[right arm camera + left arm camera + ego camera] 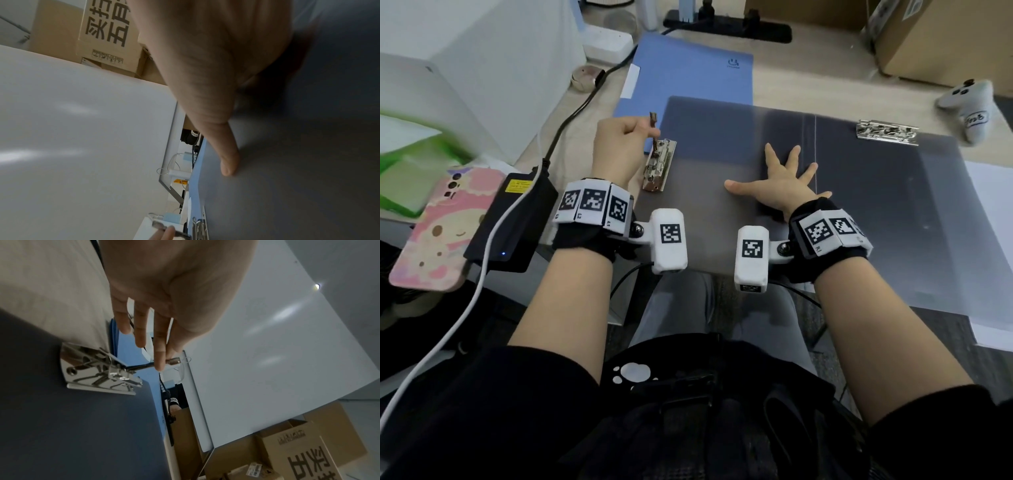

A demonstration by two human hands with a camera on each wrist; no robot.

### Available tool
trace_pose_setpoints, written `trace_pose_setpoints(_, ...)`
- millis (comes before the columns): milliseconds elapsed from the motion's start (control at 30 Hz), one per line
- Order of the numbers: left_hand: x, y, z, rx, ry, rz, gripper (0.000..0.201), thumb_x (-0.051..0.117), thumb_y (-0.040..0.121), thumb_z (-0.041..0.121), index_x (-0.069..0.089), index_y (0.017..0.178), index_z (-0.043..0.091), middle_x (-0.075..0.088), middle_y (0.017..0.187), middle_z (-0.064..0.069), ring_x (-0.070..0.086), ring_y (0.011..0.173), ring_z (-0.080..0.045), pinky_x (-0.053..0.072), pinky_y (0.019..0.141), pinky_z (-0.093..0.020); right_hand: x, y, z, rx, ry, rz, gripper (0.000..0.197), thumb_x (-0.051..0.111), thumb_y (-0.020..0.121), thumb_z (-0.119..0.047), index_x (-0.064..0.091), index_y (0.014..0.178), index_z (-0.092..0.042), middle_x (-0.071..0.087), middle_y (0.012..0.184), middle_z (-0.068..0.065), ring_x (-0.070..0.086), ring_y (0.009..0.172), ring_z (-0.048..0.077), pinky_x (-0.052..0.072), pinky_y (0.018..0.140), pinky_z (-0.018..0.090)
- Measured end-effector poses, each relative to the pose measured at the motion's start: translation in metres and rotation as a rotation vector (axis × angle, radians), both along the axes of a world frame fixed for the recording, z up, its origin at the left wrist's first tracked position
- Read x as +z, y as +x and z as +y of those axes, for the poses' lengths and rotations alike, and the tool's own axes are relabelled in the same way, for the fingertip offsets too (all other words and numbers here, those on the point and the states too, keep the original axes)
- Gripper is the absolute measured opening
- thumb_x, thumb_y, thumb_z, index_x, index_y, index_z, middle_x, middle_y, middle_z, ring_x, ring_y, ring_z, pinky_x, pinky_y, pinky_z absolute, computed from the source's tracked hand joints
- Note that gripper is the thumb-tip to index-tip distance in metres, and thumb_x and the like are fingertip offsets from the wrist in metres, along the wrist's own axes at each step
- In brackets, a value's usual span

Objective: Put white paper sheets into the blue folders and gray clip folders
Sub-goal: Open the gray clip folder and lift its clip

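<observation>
A gray clip folder lies open on the desk, with a metal lever clip on its left edge and a second clip at its top right. My left hand pinches the raised lever of the left clip; the left wrist view shows the lever held between thumb and forefinger. My right hand lies flat with spread fingers on the folder's left half, and its thumb presses the gray surface. A blue folder lies closed behind. White paper sheets stick out under the folder's right side.
A power brick with cables and a pink phone case lie at the left. A plush toy and a cardboard box stand at the back right. A white unit fills the left back.
</observation>
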State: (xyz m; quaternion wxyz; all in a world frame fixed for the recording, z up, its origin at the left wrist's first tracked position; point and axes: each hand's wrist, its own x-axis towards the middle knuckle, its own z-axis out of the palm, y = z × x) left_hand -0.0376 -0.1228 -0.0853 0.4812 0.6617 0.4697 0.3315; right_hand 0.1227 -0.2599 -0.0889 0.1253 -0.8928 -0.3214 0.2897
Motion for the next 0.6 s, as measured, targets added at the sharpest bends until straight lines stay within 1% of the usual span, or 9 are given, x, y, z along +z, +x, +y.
trace_pose_setpoints(100,0.002,0.009,0.006,-0.047,-0.019,0.105,0.028,0.045,0.091,0.03,0.069,0.08,0.02,0.064,0.112,0.006,0.051,0.122,-0.016,0.036,0.108,-0.032,-0.001,0.0,0.0,0.005,-0.002,-0.011,0.104,0.059,0.071,-0.072,-0.003,0.149,-0.041,-0.023,0.158,-0.003,-0.023,0.144,0.033,-0.009,0.104,0.072)
trace_pose_setpoints(167,0.004,0.014,0.007,-0.057,-0.05,0.221,0.031,0.04,0.086,0.039,0.063,0.07,0.025,0.062,0.107,0.006,0.043,0.129,-0.024,0.033,0.11,-0.04,-0.001,0.001,0.0,0.005,-0.004,-0.017,0.105,0.059,0.071,-0.072,-0.003,0.149,-0.041,-0.024,0.157,-0.004,-0.023,0.144,0.033,-0.009,0.104,0.072)
trace_pose_setpoints(200,0.006,0.016,0.006,-0.066,-0.065,0.28,0.033,0.037,0.09,0.039,0.063,0.076,0.023,0.061,0.111,0.0,0.039,0.131,-0.027,0.032,0.11,-0.042,-0.001,0.0,0.0,0.007,-0.004,-0.02,0.104,0.059,0.071,-0.072,-0.003,0.149,-0.041,-0.024,0.157,-0.004,-0.023,0.144,0.033,-0.009,0.104,0.072)
trace_pose_setpoints(300,0.009,0.025,0.006,-0.071,-0.084,0.444,0.046,0.022,0.1,0.035,0.059,0.118,0.013,0.044,0.138,-0.014,0.023,0.137,-0.031,0.026,0.111,-0.039,-0.001,0.001,0.0,0.013,-0.002,-0.027,0.104,0.058,0.072,-0.072,-0.003,0.149,-0.04,-0.024,0.157,-0.003,-0.023,0.144,0.034,-0.008,0.105,0.071)
trace_pose_setpoints(367,0.009,0.03,0.009,-0.085,-0.092,0.486,0.051,0.017,0.101,0.034,0.052,0.125,0.008,0.038,0.142,-0.019,0.018,0.137,-0.033,0.022,0.11,-0.04,-0.001,0.002,0.0,0.022,-0.003,-0.024,0.104,0.058,0.072,-0.072,-0.004,0.149,-0.04,-0.024,0.157,-0.003,-0.023,0.144,0.035,-0.008,0.105,0.072)
trace_pose_setpoints(433,0.008,0.033,0.012,-0.057,-0.111,0.473,0.05,0.016,0.099,0.036,0.055,0.118,0.01,0.039,0.141,-0.019,0.019,0.136,-0.034,0.02,0.112,-0.042,-0.002,0.005,0.001,0.027,0.001,-0.004,0.104,0.059,0.073,-0.07,-0.004,0.149,-0.039,-0.025,0.157,-0.002,-0.024,0.143,0.035,-0.006,0.107,0.072)
trace_pose_setpoints(500,0.01,0.039,0.013,-0.057,-0.1,0.431,0.041,0.019,0.098,0.037,0.054,0.088,0.017,0.044,0.134,-0.016,0.022,0.133,-0.031,0.02,0.109,-0.041,-0.001,0.009,0.002,0.026,0.02,0.031,0.102,0.062,0.074,-0.066,-0.003,0.149,-0.039,-0.024,0.157,-0.001,-0.025,0.143,0.036,-0.003,0.111,0.069)
trace_pose_setpoints(533,0.012,0.044,0.012,-0.086,-0.071,0.413,0.037,0.022,0.097,0.037,0.046,0.074,0.02,0.048,0.127,-0.014,0.024,0.131,-0.029,0.022,0.106,-0.04,0.0,0.014,0.001,0.025,0.031,0.046,0.101,0.062,0.075,-0.064,-0.001,0.149,-0.038,-0.022,0.158,-0.001,-0.023,0.143,0.036,0.0,0.113,0.066)
trace_pose_setpoints(600,0.014,0.055,0.009,-0.157,-0.022,0.33,0.033,0.031,0.092,0.041,0.037,0.064,0.024,0.051,0.104,-0.005,0.031,0.124,-0.024,0.028,0.101,-0.037,0.005,0.022,0.0,0.033,0.052,0.06,0.094,0.063,0.078,-0.059,0.006,0.15,-0.036,-0.014,0.16,0.0,-0.016,0.145,0.036,0.004,0.116,0.06)
